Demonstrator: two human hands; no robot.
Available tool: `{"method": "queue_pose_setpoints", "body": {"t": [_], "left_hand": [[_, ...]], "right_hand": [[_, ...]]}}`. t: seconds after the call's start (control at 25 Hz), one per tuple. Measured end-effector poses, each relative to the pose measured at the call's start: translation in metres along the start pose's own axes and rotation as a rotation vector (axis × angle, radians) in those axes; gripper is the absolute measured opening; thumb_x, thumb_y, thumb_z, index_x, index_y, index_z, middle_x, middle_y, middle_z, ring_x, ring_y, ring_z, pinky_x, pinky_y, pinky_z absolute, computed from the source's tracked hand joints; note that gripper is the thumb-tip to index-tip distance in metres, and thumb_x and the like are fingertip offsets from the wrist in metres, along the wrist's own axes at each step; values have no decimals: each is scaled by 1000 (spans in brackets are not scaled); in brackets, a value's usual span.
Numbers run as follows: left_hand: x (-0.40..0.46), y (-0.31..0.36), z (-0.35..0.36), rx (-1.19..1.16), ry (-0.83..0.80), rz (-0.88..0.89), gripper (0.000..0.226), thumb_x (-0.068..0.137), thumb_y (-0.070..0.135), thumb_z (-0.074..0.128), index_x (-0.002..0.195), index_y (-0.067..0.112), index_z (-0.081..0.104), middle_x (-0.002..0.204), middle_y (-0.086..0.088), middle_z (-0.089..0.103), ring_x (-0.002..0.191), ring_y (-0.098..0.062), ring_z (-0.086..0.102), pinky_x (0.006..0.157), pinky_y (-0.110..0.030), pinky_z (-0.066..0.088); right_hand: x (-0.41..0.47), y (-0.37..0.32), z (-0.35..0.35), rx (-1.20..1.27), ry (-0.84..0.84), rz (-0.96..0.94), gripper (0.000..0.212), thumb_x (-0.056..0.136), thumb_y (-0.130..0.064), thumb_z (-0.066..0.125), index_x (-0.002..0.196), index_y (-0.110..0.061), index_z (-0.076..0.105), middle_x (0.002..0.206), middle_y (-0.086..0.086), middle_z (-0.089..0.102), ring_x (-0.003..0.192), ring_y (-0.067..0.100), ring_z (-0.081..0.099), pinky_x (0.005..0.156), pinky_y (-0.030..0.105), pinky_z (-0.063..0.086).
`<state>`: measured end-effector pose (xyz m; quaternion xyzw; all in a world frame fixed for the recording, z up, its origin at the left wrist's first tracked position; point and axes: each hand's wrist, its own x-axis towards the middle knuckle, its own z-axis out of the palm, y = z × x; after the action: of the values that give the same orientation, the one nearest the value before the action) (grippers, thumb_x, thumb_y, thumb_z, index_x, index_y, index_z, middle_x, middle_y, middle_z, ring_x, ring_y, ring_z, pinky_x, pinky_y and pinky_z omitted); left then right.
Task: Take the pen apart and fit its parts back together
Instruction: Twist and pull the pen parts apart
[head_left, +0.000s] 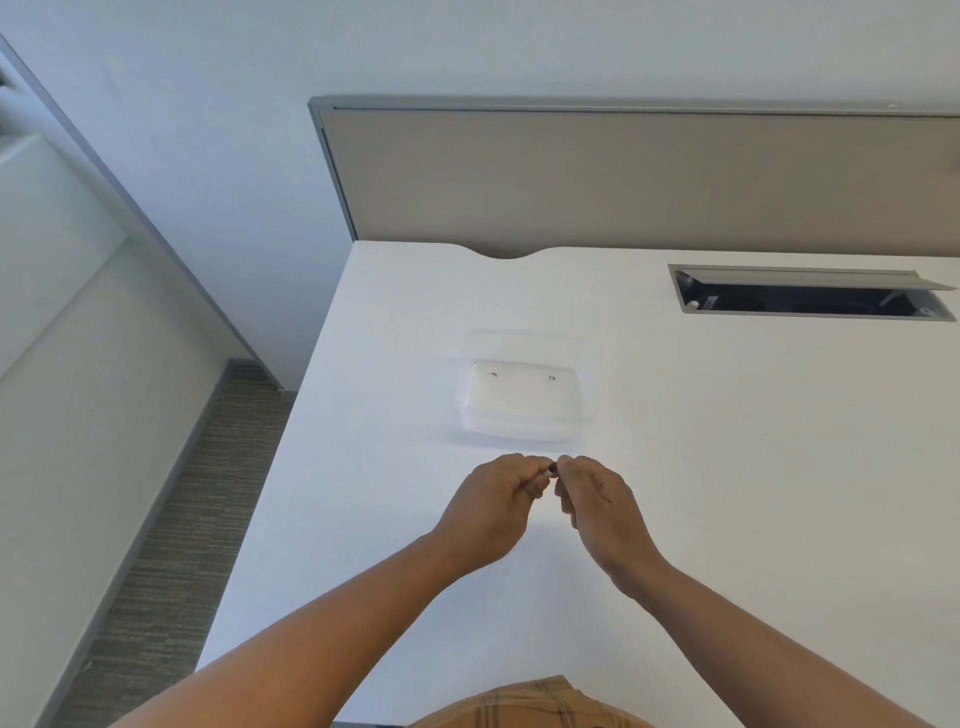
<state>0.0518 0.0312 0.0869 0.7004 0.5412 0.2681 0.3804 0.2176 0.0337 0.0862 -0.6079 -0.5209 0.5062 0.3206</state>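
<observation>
Just at six o'clock of the clear box, the left hand and right hand are each pinching a dark pen part between curled fingertips, seemingly bracing to separate or join it.

An office workstation. A white laminate desk has a curved cable notch cut in its far edge and a grey metal cable hatch standing open near its far right corner. A beige fabric divider panel with a grey frame runs along the far edge; grey-brown striped carpet lies past the left edge.
</observation>
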Motion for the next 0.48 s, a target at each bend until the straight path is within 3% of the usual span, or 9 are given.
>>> {"method": "queue_pose_setpoints", "body": {"t": [0.08, 0.24, 0.36, 0.48], "left_hand": [[-1, -4, 0, 156, -16, 73, 24, 104, 24, 44, 105, 32, 67, 81, 8, 54, 81, -12, 53, 72, -40, 52], [-2, -7, -2, 280, 24, 188, 21, 101, 18, 54, 108, 25, 72, 84, 7, 60, 82, -15, 50, 64, -34, 49], [-1, -6, -5, 318, -1, 157, 20, 101, 20, 53, 101, 21, 73, 77, 4, 59, 77, -17, 49, 64, -38, 50], [4, -5, -9, 338, -39, 122, 24, 103, 27, 47, 96, 27, 70, 69, 7, 51, 72, -15, 48, 65, -41, 50]], "right_hand": [[4, -4, -8, -38, -126, 74, 55, 98, -61, 42, 61, -21, 56, 57, -8, 53, 53, 12, 43, 58, 28, 36], [10, -9, -19, -21, -355, 262, 56, 103, -53, 42, 59, -20, 54, 54, -3, 48, 47, 15, 36, 48, 22, 28], [9, -6, -16, -40, -335, 188, 48, 106, -45, 43, 66, -19, 48, 61, -3, 41, 51, 14, 29, 51, 25, 24], [7, 2, -13, -139, -258, 33, 41, 106, -39, 47, 70, -20, 52, 67, -4, 44, 58, 13, 33, 55, 27, 29]]}}
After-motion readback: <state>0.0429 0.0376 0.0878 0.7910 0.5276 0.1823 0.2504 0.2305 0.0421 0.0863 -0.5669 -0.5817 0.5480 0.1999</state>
